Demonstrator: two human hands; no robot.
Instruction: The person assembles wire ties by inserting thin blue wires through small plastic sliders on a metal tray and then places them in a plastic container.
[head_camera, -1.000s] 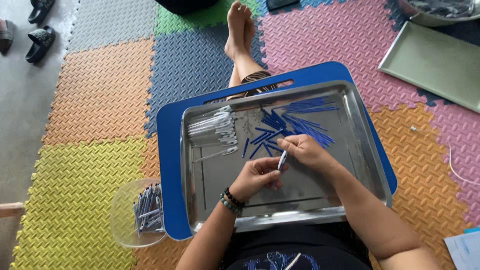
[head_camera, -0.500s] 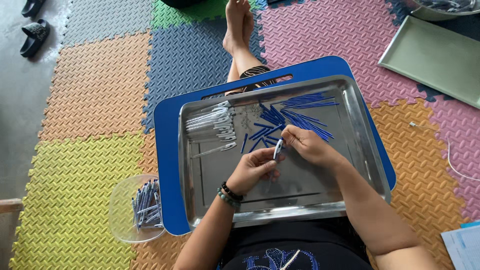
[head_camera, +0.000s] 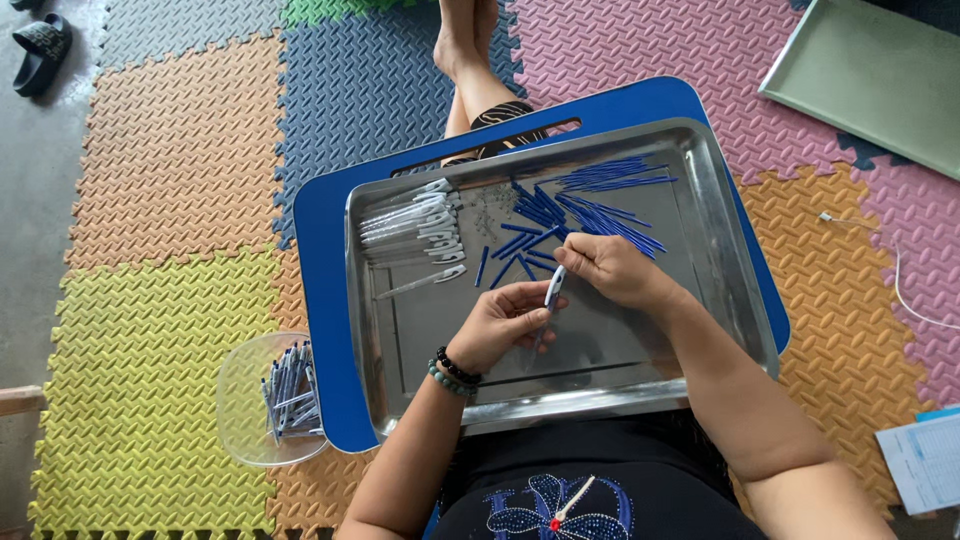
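My left hand (head_camera: 508, 322) and my right hand (head_camera: 605, 268) meet over a steel tray (head_camera: 728, 270), both gripping one pen (head_camera: 551, 292) with a white barrel and a blue end. The left hand holds its lower part, the right pinches the top. Blue pen pieces (head_camera: 585, 213) lie scattered at the tray's far side, just beyond my right hand. A row of clear pen barrels (head_camera: 415, 229) lies at the tray's far left. The tray rests on a blue lap board (head_camera: 322, 290) across my legs.
A clear plastic bowl (head_camera: 243, 410) with several finished pens stands on the foam mat left of the board. A pale green tray (head_camera: 870, 75) lies at the top right. Papers (head_camera: 925, 462) sit at the right edge, a sandal (head_camera: 40, 50) at the top left.
Both hands have stayed together on the pen and shifted slightly; the pen now stands more upright between them. The camera view has drifted downward.
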